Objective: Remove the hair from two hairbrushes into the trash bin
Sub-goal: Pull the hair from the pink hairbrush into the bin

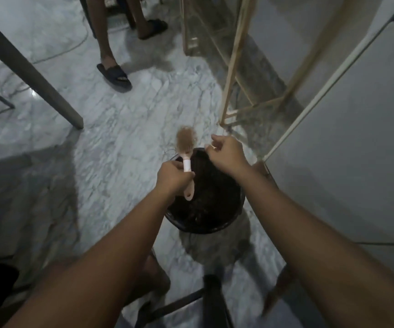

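While the left hand grips it, the hairbrush points away.

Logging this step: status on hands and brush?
Left hand grips hairbrush, head full of hair. Right hand curled above trash bin, hold unclear. Nothing blocking.

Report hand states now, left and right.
Left hand: grips the hairbrush handle.
Right hand: curled above the trash bin; holding anything cannot be told.

Hairbrush over trash bin far rim, floor beneath, table leg left, shelf frame right
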A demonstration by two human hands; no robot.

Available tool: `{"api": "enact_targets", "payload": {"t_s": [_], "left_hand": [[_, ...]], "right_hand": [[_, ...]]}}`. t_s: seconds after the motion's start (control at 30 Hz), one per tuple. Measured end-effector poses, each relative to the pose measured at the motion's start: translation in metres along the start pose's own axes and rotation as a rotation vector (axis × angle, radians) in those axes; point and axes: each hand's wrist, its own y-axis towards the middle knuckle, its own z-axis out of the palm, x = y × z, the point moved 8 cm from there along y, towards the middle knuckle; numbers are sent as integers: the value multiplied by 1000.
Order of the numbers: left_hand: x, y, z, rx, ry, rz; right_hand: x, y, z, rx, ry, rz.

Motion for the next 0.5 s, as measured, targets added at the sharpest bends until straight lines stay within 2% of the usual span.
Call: {"api": "enact_targets", "payload": {"t_s": [0.23,0.3,0.5], "left_hand": [[111,-10,19,44,-44,-56],[124,-20,19,73,-63,-80],[131,-18,21,76,-56,5]], "right_hand": [[-60,-32,74,48,-43,19],[-63,-45,81,51,-50,26],[-66,-54,91,40,-110,-6]]}}
